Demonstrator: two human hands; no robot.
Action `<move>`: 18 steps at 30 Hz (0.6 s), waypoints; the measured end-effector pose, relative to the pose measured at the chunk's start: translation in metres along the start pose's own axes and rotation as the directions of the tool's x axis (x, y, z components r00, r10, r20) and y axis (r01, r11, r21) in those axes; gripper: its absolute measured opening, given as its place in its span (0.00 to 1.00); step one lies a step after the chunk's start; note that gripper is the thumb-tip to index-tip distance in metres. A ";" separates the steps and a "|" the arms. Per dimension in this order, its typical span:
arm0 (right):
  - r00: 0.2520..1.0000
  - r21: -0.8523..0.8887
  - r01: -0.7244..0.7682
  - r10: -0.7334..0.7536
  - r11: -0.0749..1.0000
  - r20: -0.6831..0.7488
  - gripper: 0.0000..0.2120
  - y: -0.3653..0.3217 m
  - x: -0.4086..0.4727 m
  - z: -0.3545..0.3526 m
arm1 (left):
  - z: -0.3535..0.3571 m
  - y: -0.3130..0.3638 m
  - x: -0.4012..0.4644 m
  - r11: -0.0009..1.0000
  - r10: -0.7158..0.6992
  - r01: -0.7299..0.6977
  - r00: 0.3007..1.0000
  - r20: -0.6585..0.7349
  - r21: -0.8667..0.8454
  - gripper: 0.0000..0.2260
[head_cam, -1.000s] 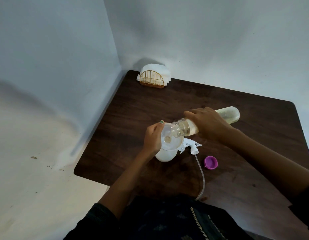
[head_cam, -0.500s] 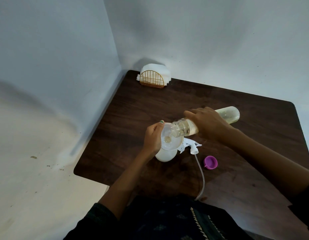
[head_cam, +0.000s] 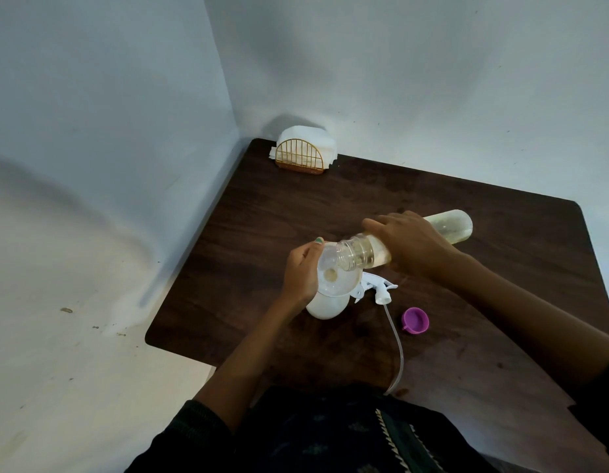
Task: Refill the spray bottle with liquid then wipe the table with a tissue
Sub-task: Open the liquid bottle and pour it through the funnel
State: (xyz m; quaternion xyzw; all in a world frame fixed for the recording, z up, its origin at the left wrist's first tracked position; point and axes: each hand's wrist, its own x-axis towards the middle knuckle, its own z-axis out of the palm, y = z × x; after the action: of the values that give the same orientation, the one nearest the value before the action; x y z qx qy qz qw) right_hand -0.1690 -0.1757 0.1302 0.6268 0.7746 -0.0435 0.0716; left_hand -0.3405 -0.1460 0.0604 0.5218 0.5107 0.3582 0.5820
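Observation:
A white spray bottle stands on the dark wooden table with a clear funnel in its neck. My left hand grips the funnel's rim. My right hand holds a clear refill bottle tipped almost level, its open mouth over the funnel. Pale yellowish liquid lies in the refill bottle, and a small pool sits in the funnel's throat. The white spray head with its long clear tube lies on the table just right of the spray bottle.
A purple cap lies right of the spray head. A gold wire holder with white tissues stands at the table's far left corner against the white walls. Pale floor lies left of the table.

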 end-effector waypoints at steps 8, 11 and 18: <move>1.000 -0.006 0.001 -0.001 1.000 0.002 0.23 -0.001 -0.001 -0.001 | 0.000 -0.002 0.001 1.000 -0.006 0.006 1.000 0.003 -0.006 0.14; 1.000 -0.003 0.000 0.000 1.000 0.006 0.23 -0.001 -0.001 -0.001 | 0.000 -0.002 0.001 1.000 -0.002 0.002 1.000 0.005 0.000 0.15; 1.000 0.017 0.006 -0.006 1.000 -0.004 0.23 -0.001 -0.001 -0.001 | 0.000 -0.005 0.002 1.000 -0.022 0.022 1.000 0.002 -0.002 0.14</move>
State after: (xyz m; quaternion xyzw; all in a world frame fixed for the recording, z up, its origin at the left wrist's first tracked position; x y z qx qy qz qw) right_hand -0.1700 -0.1769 0.1314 0.6253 0.7762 -0.0491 0.0643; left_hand -0.3410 -0.1448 0.0551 0.5161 0.5154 0.3517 0.5868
